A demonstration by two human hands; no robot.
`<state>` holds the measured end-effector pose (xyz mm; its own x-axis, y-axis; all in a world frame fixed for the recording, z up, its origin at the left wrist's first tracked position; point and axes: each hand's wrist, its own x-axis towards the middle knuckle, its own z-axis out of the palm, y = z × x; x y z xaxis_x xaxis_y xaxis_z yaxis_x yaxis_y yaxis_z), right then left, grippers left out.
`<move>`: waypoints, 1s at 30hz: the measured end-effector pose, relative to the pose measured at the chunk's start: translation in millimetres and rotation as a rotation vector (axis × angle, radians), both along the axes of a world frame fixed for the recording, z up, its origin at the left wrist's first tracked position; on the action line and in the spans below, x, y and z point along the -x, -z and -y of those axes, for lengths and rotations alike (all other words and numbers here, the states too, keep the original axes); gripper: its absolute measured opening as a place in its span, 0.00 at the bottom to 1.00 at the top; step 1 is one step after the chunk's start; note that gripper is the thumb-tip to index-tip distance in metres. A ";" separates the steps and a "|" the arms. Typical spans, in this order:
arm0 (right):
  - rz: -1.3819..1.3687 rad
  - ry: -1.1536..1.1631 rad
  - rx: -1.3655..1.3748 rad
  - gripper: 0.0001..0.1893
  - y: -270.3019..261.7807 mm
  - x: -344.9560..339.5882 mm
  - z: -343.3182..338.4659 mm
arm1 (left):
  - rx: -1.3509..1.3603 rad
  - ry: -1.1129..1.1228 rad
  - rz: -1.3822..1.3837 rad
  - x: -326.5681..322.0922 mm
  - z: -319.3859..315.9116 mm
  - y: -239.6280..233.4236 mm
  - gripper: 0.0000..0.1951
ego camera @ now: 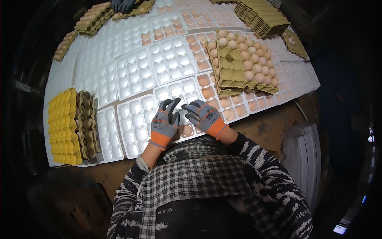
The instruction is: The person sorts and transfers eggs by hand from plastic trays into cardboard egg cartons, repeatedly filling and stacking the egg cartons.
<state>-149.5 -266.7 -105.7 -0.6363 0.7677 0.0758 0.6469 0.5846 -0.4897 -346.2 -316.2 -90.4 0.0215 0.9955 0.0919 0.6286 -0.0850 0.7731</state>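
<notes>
My left hand (165,122), in a grey and orange work glove, is over the near white plastic egg tray (165,94), fingers bent. My right hand (206,118), gloved alike, is over the same tray just to the right, its fingertips near those of the left. Whether either hand holds an egg is hidden by the fingers. An egg (187,130) lies in a cup between the wrists, close to the tray's near edge. To the right, a pulp egg tray (235,73) full of eggs except for several bare cups rests on another one, on top of the white trays.
White trays with bare cups (134,74) cover the left and middle; trays with eggs (229,114) lie to the right. A yellow tray (62,125) leans on pulp trays at the left. Stacked pulp trays (259,18) stand at the back right. A co-worker's gloved hand (123,5) is at the far edge.
</notes>
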 end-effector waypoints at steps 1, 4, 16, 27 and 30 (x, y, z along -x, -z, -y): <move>-0.038 0.009 -0.052 0.22 18.5 -2.0 -7.7 | -0.120 0.053 0.076 -10.8 -11.4 6.9 0.24; 0.164 -0.108 -0.066 0.27 39.6 -4.0 -14.9 | -0.065 0.110 -0.038 -23.2 -27.2 60.3 0.26; 0.235 0.480 -0.231 0.21 -93.1 -214.8 -87.2 | -0.314 0.452 -0.064 -138.5 -134.9 -62.8 0.28; -0.528 0.437 0.131 0.24 -107.7 -257.0 -127.5 | 0.017 0.453 0.461 -173.1 -228.2 -51.9 0.20; 0.245 0.351 -0.213 0.20 -83.9 -234.0 -149.7 | -0.073 0.443 -0.352 -214.4 -226.4 -65.6 0.20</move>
